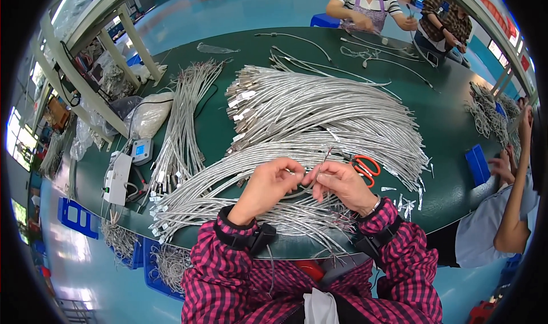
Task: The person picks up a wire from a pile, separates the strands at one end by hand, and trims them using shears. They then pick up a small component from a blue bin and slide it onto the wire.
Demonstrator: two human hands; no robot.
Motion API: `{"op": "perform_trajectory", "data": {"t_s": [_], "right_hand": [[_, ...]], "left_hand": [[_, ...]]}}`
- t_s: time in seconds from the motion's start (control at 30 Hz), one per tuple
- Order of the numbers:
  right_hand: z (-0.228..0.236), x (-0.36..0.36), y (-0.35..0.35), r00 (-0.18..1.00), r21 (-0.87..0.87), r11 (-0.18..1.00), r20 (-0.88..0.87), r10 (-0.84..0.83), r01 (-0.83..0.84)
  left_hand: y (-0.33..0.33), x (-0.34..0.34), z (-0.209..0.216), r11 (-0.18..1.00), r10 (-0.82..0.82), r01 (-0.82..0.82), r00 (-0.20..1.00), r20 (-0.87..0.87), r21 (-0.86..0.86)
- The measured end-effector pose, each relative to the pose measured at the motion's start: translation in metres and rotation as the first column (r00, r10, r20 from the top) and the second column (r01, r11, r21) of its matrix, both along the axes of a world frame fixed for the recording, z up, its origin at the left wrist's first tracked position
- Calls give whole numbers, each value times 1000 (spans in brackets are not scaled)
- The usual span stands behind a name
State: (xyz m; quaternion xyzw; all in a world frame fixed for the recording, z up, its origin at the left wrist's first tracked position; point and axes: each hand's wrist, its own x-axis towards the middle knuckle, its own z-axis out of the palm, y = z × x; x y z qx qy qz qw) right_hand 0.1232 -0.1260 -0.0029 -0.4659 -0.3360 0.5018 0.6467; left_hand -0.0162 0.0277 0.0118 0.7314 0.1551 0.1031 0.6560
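Observation:
Near the front of the table my left hand [269, 188] and my right hand [344, 188] meet, fingertips almost touching. My right hand pinches a silvery cable, its thin wire end [327, 154] poking up past the fingers. The thumb and forefinger of my left hand are pressed together; what lies between them is too small to make out. Under both hands spreads a loose bundle of silvery cables [205, 178] with white-tagged ends at the left. Orange-handled scissors [374, 165] lie just beyond my right hand.
A large cable pile [342, 104] fills the table's middle, with another bundle [185, 107] to its left. A small box with a screen [141, 151] stands at the left. Foil scraps [406, 207] and a blue bin [477, 164] lie right. Co-workers sit at the far and right sides.

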Motion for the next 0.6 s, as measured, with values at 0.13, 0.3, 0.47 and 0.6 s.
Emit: {"op": "perform_trajectory", "data": {"t_s": [0.13,0.3,0.47,0.6], "right_hand": [[1,1,-3,993,-35,993,-36,116,-117],[0,1,0,981,-66,980,27,191,-189],[2,1,-2,974,-77,973,47,224,-220],[1,1,-2,976,-81,973,25,218,-216]], "left_hand": [[-4,4,13,1000,-18,21,988,155,-18],[-4,4,6,973,-100,122,988,116,-196],[-1,3,3,956,-164,179,983,81,-233],[0,3,2,960,-149,159,987,62,-228]]}}
